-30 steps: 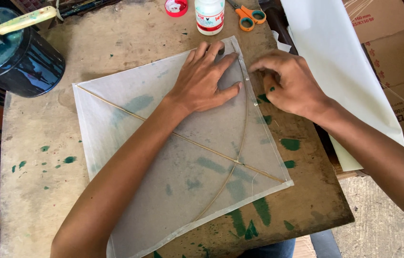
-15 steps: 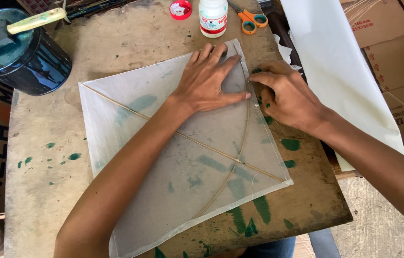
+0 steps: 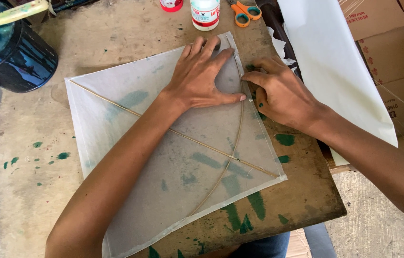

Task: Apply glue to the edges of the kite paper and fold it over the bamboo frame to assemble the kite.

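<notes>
A square kite (image 3: 164, 157) of thin translucent paper lies flat across the middle of the bench (image 3: 30, 191), one corner toward the far edge and one toward the near edge; two thin sticks (image 3: 183, 135) cross under the paper, one straight from the left corner to the right corner, one bowed. The left hand (image 3: 202, 76) rests palm down on the kite's far corner, fingers spread and flat, its grip released, pressing the paper; the right hand (image 3: 283, 95) sits just beside it on the kite's far right edge, fingertips (image 3: 249, 79) pinched down on the folded paper border, grasping nothing loose. At the far left corner of the bench stands a dark paint can (image 3: 20, 59) with a stick across its top; along the far edge stand a white glue bottle (image 3: 205, 13), a red lid (image 3: 171, 5) and orange-handled scissors (image 3: 244, 10). A white paper sheet (image 3: 335, 67) hangs off the right edge; green paint smears (image 3: 240, 210) mark the bench.
</notes>
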